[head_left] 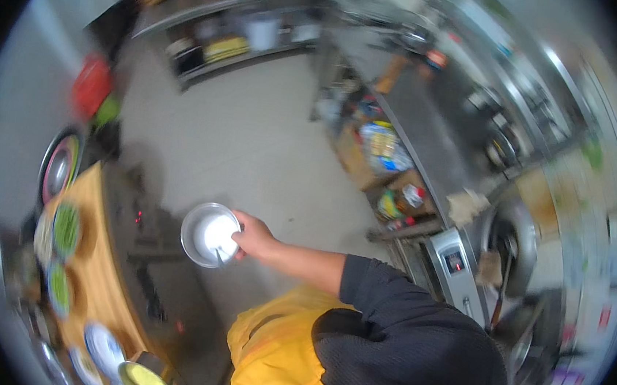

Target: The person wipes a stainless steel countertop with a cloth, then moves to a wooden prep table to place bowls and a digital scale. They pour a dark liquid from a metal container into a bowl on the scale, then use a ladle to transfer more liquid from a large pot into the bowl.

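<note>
My right hand [253, 236] grips the rim of a round metal container [189, 231], holding it above the floor in front of my yellow apron [267, 348]. Something bright white [216, 231] shows inside, either a powder or glare; I cannot tell which. What looks like a thin spoon handle [219, 254] lies against the inner wall. My left hand is out of view. To the left, a wooden worktop [101, 262] carries bowls of chopped greens [66, 229] and a metal bowl of yellow food [144, 380].
A steel counter [420, 114] runs along the right, with boxes and packets [384, 144] on its lower shelf. Near it are a wok [514, 232] and a control panel [454, 260]. Another shelved steel table [231, 67] stands at the back. Red and green items [93, 85] are blurred at left.
</note>
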`<state>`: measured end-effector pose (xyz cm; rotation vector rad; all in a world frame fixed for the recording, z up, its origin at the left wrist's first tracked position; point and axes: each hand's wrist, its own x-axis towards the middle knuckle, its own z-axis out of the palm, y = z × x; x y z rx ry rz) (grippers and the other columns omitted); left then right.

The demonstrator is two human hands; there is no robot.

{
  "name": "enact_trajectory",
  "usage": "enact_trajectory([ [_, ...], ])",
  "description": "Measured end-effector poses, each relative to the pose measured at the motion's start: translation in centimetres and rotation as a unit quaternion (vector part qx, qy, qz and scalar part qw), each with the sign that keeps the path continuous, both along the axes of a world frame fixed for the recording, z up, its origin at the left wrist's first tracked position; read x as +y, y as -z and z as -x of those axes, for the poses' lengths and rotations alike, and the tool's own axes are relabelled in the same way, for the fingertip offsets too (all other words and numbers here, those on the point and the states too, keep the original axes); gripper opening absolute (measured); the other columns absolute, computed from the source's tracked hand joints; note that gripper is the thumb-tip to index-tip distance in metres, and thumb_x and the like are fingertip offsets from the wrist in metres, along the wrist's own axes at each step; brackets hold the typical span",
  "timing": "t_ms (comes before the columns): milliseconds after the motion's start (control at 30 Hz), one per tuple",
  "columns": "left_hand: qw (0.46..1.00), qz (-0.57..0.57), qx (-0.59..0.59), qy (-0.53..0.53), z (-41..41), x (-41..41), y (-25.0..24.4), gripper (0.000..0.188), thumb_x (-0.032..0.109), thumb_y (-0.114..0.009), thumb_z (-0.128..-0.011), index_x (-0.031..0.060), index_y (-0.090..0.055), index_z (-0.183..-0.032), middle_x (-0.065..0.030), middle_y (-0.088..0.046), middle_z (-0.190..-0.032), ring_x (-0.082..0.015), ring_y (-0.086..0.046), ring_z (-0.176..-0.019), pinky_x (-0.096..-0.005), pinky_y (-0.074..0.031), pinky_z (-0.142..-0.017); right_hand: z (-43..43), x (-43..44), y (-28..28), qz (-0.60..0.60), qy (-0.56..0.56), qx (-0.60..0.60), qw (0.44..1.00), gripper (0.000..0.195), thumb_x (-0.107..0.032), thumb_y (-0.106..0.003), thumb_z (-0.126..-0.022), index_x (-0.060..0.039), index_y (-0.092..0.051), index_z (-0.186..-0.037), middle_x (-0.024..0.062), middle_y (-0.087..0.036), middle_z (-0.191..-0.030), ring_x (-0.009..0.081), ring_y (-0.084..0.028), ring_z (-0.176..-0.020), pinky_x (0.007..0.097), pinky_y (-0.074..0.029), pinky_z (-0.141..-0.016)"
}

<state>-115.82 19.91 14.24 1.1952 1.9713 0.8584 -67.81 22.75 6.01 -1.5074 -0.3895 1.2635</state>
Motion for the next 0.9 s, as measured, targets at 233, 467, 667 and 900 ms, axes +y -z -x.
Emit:
enact_trajectory([
  [233, 0.946, 0.121, -0.118, 0.275, -25.0, 17.8, 3.0, 0.024, 0.010, -0.055, -0.089, 0.0026, -0.057, -0.111, -0.0044, -0.060, -0.091, -0.0115, -0.054, -0.072, -0.0251, -0.045, -0.060, -16.1, -14.1, -1.3, 0.028, 0.305, -0.084, 0.948, 0.063, 0.001, -0.051, -0.081, -0.0070, -0.040, -0.143, 0.0124, -0.063, -0.107, 0.0161, -0.063, -0.057, 0.0294, -0.055, -0.051],
  [467, 0.784, 0.222, -0.181, 0.550, -59.0, 24.0, 4.0, 0.019, 0.007, -0.055, -0.088, 0.0014, -0.053, -0.106, -0.0061, -0.059, -0.092, -0.0131, -0.059, -0.070, -0.0252, -0.050, -0.056, -25.5, -22.9, -2.6, 0.011, 0.572, -0.072, 0.817, 0.059, 0.006, -0.046, -0.082, -0.0104, -0.046, -0.138, 0.0099, -0.061, -0.097, 0.0176, -0.063, -0.068, 0.0294, -0.056, -0.053],
  [667, 0.601, 0.266, -0.210, 0.724, -85.9, 15.6, 2.1, 0.012, 0.009, -0.059, -0.089, 0.0013, -0.052, -0.095, -0.0050, -0.056, -0.082, -0.0126, -0.056, -0.065, -0.0268, -0.052, -0.056, -29.6, -27.1, -3.1, 0.041, 0.688, -0.060, 0.722, 0.058, 0.007, -0.047, -0.081, -0.0077, -0.046, -0.137, 0.0134, -0.061, -0.102, 0.0203, -0.064, -0.065, 0.0304, -0.059, -0.055],
  [900, 0.524, 0.324, -0.190, 0.764, -108.3, -3.1, 3.9, 0.012, 0.003, -0.056, -0.089, -0.0011, -0.051, -0.098, -0.0098, -0.056, -0.086, -0.0195, -0.063, -0.073, -0.0285, -0.058, -0.060, -37.8, -30.8, 0.2, 0.032, 0.755, -0.044, 0.654, 0.056, 0.007, -0.045, -0.082, -0.0070, -0.046, -0.136, 0.0120, -0.061, -0.098, 0.0167, -0.062, -0.064, 0.0294, -0.056, -0.053],
])
